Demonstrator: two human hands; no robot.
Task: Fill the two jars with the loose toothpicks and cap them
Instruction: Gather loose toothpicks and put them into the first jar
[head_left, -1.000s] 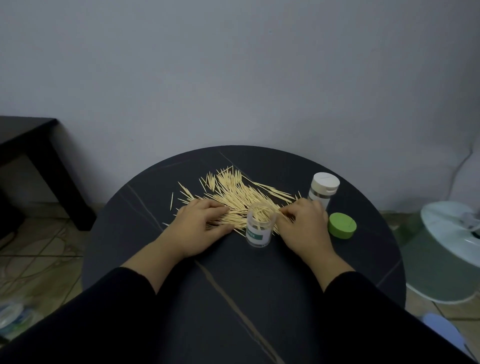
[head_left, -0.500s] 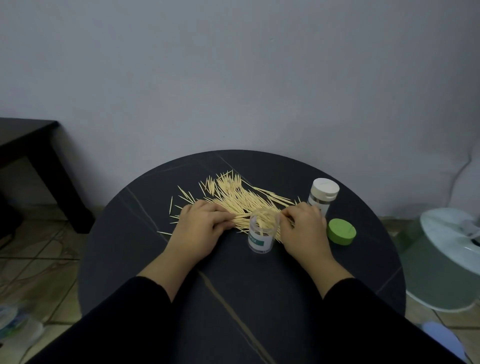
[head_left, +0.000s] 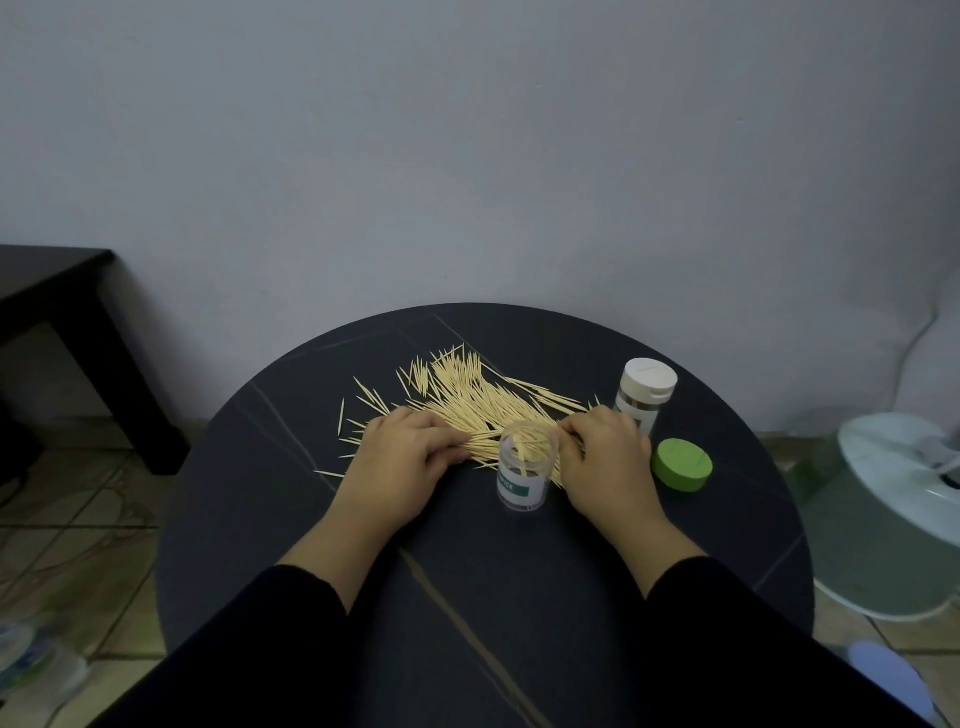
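Pinching a sheaf of toothpicks (head_left: 483, 395) between thumb and curled fingers, the left hand (head_left: 410, 454) works the near edge of the pile on the round table (head_left: 519, 597). The sticks lie roughly lengthwise, likely so they can go into a jar as one bundle rather than singly. The right hand (head_left: 605, 460) sits opposite, its fingertips curled down onto the pile's right end just beside the open jar (head_left: 521, 470). Whether they grasp any sticks cannot be told, since the knuckles hide the tips. The open jar stands upright between the two hands at the pile's near edge, a few sticks leaning inside it, seemingly kept close so each transfer is short. Its green cap (head_left: 681, 464) lies flat just right of the right hand, out of the way yet within reach for closing. A capped jar (head_left: 644, 397) stands upright beyond that hand, near the pile's right tip. Most toothpicks lie loose on the table, so the filling looks to be at an early stage, with the open jar's capping not yet due.
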